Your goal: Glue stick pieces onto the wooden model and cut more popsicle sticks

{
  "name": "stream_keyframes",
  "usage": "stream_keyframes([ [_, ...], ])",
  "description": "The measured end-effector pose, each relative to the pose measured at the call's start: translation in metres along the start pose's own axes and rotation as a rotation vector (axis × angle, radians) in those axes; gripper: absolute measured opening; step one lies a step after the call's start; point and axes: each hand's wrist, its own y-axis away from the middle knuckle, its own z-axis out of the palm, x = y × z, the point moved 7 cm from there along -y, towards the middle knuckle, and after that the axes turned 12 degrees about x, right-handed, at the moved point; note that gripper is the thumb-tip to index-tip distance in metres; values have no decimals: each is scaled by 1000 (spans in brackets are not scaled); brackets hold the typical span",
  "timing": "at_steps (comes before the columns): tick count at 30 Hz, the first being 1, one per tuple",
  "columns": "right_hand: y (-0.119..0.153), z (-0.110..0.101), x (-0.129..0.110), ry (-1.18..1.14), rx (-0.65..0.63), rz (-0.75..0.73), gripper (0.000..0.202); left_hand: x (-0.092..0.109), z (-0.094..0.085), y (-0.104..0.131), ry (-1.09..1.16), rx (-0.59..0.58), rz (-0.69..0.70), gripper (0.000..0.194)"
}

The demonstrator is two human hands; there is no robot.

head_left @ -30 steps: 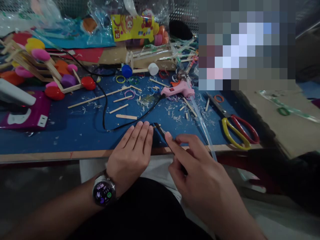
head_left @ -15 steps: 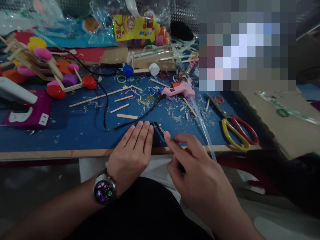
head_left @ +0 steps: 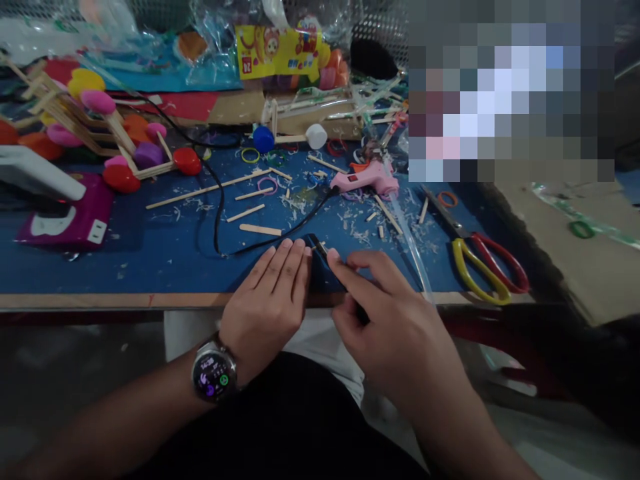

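Observation:
My left hand [head_left: 267, 290], with a watch [head_left: 214, 375] on the wrist, lies palm down near the front edge of the blue table [head_left: 195, 273], its fingers stretched out side by side. Just right of its fingertips, my right hand [head_left: 383, 300] grips a dark, narrow cutting tool [head_left: 319, 247], index finger along its top. A small end of a thin wooden stick shows between the left fingertips and the blade; the rest is hidden. Beyond the hands lie a flat craft stick [head_left: 260, 230], several thin sticks and many pale shavings.
Behind the hands lies a pink glue gun [head_left: 365, 179] with its black cable [head_left: 216, 227] looping left. Scissors [head_left: 480, 260] with red and yellow handles are at the right, beside cardboard [head_left: 575, 247]. A purple box [head_left: 65, 217] and a stick model [head_left: 113, 137] stand left.
The whole view has shifted slightly, so the table items appear further right. The tool's tip is now closer to my left fingertips, and less of the stick end shows.

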Motion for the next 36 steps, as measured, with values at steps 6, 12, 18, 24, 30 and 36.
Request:
stream_keyframes([
  [6, 6, -7, -3, -9, -3, -29, 46, 2, -1, -1, -9, -10, 10, 43],
  [12, 18, -16, -3, -32, -4, -7, 46, 2, -1, -1, -24, 2, 11, 43],
  [18, 6, -7, 0, 10, -15, -11, 48, 0, 1, 1, 16, -11, -15, 43],
  [24, -6, -1, -1, -32, -21, -37, 47, 1, 0, 2, 17, 2, -11, 43],
  [30, 9, -10, -3, -34, 7, -50, 46, 2, -2, -1, -7, -18, -5, 43],
  [36, 22, -17, -5, -35, 35, -34, 47, 2, -2, -1, -28, 4, 13, 42],
])
